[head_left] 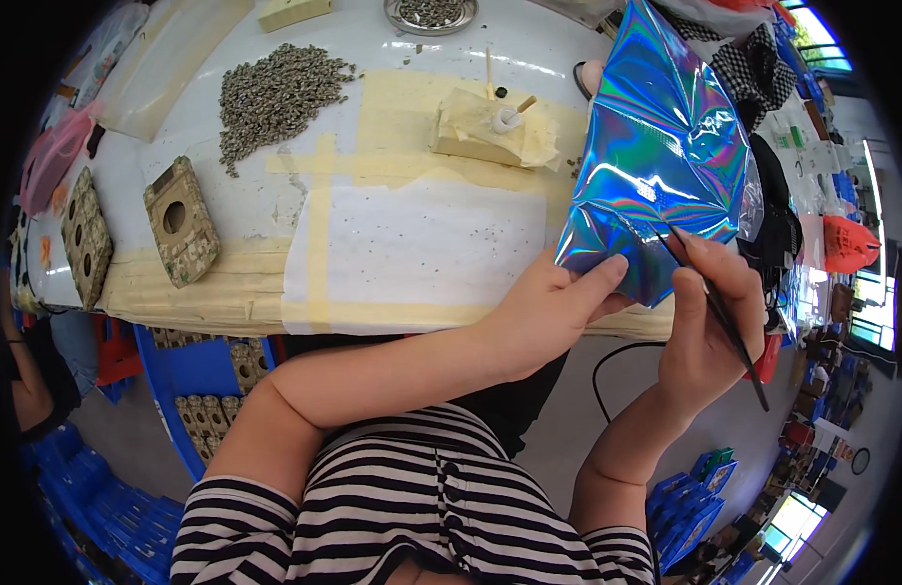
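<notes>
My left hand (548, 307) grips the lower edge of a shiny blue holographic pouch (665, 127), thumb on top, at the right end of the table. Between the fingers of my right hand (709, 317) are slim black tweezers (731, 331), their tip against the pouch's lower part. What lies inside the pouch is hidden. Left of my hands, a white sheet (412, 244) dotted with tiny dark specks is taped to the table. Behind it a tape-wrapped block (460, 146) carries a small white cup (506, 121) with a stick in it.
A heap of small metallic pieces (280, 97) lies at the back left, near a round metal dish (397, 21). Two camouflage-patterned cases (199, 246) with round holes sit at left. Below the table edge, a blue tray (168, 390) holds several similar cases. Dark bags crowd the right.
</notes>
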Demonstrator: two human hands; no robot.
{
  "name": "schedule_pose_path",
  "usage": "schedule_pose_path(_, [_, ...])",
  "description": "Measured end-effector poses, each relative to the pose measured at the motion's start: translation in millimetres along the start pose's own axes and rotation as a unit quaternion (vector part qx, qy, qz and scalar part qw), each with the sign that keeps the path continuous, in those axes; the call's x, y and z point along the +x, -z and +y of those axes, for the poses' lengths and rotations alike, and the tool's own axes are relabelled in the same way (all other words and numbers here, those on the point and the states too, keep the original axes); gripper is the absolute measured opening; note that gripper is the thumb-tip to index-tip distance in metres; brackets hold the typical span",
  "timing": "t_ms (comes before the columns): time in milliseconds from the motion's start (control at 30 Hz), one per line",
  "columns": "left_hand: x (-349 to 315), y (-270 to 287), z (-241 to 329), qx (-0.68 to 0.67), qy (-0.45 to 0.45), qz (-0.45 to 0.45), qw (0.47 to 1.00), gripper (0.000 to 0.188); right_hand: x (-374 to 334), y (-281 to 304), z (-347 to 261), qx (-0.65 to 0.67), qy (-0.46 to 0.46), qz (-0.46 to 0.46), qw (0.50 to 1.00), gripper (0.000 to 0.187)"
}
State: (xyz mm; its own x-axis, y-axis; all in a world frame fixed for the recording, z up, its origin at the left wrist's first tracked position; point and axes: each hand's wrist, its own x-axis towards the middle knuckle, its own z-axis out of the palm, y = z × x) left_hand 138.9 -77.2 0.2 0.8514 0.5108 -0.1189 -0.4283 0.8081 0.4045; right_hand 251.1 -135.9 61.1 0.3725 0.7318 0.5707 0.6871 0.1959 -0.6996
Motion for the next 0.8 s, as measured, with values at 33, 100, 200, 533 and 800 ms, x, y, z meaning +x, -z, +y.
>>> schedule_pose_path(33, [0.0, 0.0, 0.1, 0.006, 0.002, 0.000, 1.000, 0.034, -7.8, 4.8, 2.7, -0.027, 0.008, -0.002, 1.000, 0.022])
schedule_pose_path(100, [0.6, 4.4, -3.1, 0.006, 0.003, 0.001, 1.000, 0.032, -22.2, 6.1, 8.1, -0.084, 0.021, -0.013, 0.996, 0.024])
schedule_pose_path(200, [0.3, 3.4, -2.5, 0.015, -0.009, -0.010, 1.000, 0.031, -30.0, 4.7, 8.6, -0.143, 0.052, -0.013, 0.988, 0.027])
schedule_pose_path(533, [-1.3, -0.4, -0.9, 0.042, -0.018, 0.016, 0.999, 0.028, -31.2, 2.0, 12.4, -0.143, 0.061, 0.008, 0.988, 0.024])
schedule_pose_path(800, [-1.2, -1.9, 0.5, 0.046, -0.010, 0.017, 0.999, 0.029, -31.2, 3.2, 13.6, -0.140, 0.052, 0.014, 0.989, 0.025])
